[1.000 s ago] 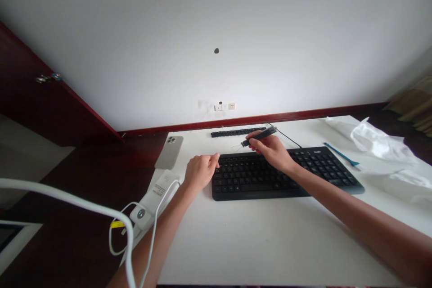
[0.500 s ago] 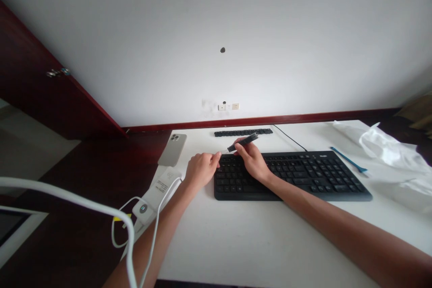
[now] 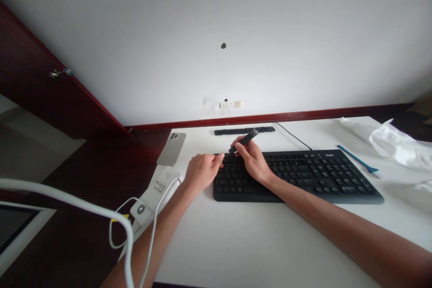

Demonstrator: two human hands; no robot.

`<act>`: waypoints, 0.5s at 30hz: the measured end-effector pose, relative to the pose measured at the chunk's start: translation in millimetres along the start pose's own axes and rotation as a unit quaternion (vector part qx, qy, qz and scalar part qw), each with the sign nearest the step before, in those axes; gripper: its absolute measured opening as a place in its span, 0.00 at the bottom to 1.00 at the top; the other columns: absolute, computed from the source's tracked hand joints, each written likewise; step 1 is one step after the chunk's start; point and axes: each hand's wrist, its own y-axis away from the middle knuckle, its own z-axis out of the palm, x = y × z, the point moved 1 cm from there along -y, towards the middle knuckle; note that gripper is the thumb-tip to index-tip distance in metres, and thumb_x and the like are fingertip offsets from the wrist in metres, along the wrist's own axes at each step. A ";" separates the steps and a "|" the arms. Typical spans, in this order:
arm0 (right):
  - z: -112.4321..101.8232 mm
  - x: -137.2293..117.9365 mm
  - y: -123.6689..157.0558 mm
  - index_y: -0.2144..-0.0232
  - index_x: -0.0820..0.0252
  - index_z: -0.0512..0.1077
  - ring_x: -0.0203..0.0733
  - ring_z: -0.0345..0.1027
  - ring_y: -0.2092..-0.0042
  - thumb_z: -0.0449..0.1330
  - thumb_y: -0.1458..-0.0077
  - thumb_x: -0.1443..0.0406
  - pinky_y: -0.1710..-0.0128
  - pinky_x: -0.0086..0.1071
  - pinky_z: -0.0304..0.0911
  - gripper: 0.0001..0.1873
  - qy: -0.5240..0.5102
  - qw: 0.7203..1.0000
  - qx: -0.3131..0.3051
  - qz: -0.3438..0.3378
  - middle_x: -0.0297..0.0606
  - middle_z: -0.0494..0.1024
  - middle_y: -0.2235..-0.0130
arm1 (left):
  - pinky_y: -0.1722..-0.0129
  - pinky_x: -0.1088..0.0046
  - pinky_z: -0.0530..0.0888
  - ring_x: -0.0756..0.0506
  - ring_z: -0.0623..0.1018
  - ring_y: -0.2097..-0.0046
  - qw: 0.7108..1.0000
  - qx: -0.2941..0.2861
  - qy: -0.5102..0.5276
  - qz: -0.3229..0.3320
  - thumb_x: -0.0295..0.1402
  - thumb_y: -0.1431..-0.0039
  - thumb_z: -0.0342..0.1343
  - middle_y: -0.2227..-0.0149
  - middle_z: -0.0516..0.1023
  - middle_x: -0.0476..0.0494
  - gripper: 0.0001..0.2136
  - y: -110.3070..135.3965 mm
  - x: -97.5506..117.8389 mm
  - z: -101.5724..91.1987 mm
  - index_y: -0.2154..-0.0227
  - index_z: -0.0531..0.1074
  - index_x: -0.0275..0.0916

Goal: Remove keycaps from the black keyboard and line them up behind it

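A black keyboard [image 3: 303,177] lies on the white table, with both hands over its left part. In my right hand [image 3: 252,158] is a slim, black-handled keycap puller [image 3: 243,142], held slanted with its thin end down toward the keyboard's upper left corner. My left hand [image 3: 204,170] is closed at that corner, thumb and fingertips pinched beside the puller's thin end. Whatever those fingertips hold is too small to make out. Behind the keyboard lies a row of loose black keycaps [image 3: 245,131].
A grey phone [image 3: 173,148] and a white power strip [image 3: 162,186] with cables lie at the left edge. To the right are a blue brush [image 3: 357,159] and a crumpled white plastic bag [image 3: 401,146]. A white cable [image 3: 77,200] crosses the lower left foreground.
My left fingertips have shifted slightly right, closer to the puller's thin end. The thin metal between them shows less now. The view has tilted a little.
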 end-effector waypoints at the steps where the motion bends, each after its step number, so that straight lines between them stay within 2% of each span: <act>1: -0.2 -0.1 0.1 0.57 0.57 0.70 0.44 0.70 0.60 0.57 0.34 0.48 0.58 0.38 0.70 0.19 0.012 1.000 -0.002 0.001 0.40 0.76 0.60 | 0.61 0.68 0.67 0.41 0.82 0.64 1.000 0.000 -0.002 0.002 0.52 0.27 0.41 0.69 0.85 0.47 0.28 0.0 0.2 0.7 0.69 0.83 0.46; 6: -0.9 -2.9 -3.5 0.59 0.58 0.72 0.43 0.70 0.62 0.58 0.35 0.49 0.57 0.39 0.67 0.19 0.049 0.998 -0.018 0.018 0.38 0.77 0.64 | 0.62 0.69 0.67 0.42 0.82 0.65 1.000 0.002 0.007 0.009 0.51 0.27 0.43 0.68 0.85 0.48 0.27 -0.6 0.4 2.9 0.69 0.83 0.46; 15: -16.2 -4.2 -24.8 0.61 0.59 0.74 0.48 0.75 0.56 0.65 0.43 0.45 0.51 0.43 0.71 0.23 -0.055 0.996 -0.009 0.068 0.44 0.81 0.59 | 0.61 0.70 0.69 0.43 0.80 0.67 1.000 -0.006 0.028 0.009 0.52 0.27 0.42 0.72 0.82 0.49 0.27 -1.6 0.0 4.0 0.70 0.82 0.45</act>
